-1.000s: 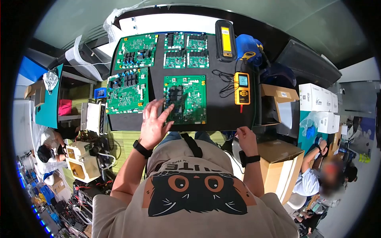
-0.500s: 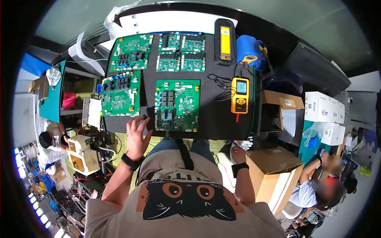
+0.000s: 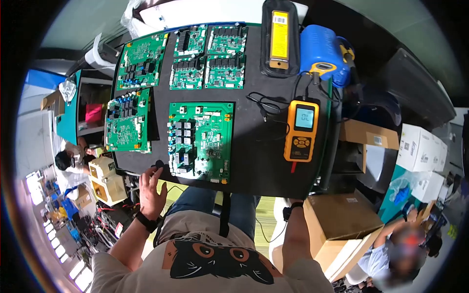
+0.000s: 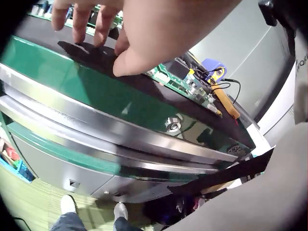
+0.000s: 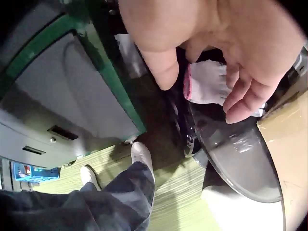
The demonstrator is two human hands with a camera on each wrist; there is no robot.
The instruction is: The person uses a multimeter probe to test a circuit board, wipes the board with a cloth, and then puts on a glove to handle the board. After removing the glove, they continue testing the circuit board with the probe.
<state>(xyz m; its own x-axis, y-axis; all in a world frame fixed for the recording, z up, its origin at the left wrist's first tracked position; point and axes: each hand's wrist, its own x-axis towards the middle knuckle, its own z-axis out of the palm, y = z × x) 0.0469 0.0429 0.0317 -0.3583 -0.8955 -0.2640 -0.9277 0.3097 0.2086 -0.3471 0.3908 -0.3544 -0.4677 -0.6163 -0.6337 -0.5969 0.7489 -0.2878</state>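
At the front-left edge of the black mat, my left hand rests with loose fingers, holding nothing. The left wrist view shows this hand with spread fingers over the mat's front edge. A large green circuit board with black relays lies flat just right of it. Below the table's right front corner is my right hand, largely hidden in the head view. In the right wrist view the right hand hangs over a white glove with a pink cuff, fingers overlapping it and thumb apart.
Two large boards lie at the left, several smaller ones behind. A yellow meter with black leads is at the right, by a black case and blue tool. A cardboard box stands beside my right arm.
My left hand has come off the large board to the mat's front-left edge. My right hand has dropped below the table edge beside the glove. The head view has shifted closer to the table.
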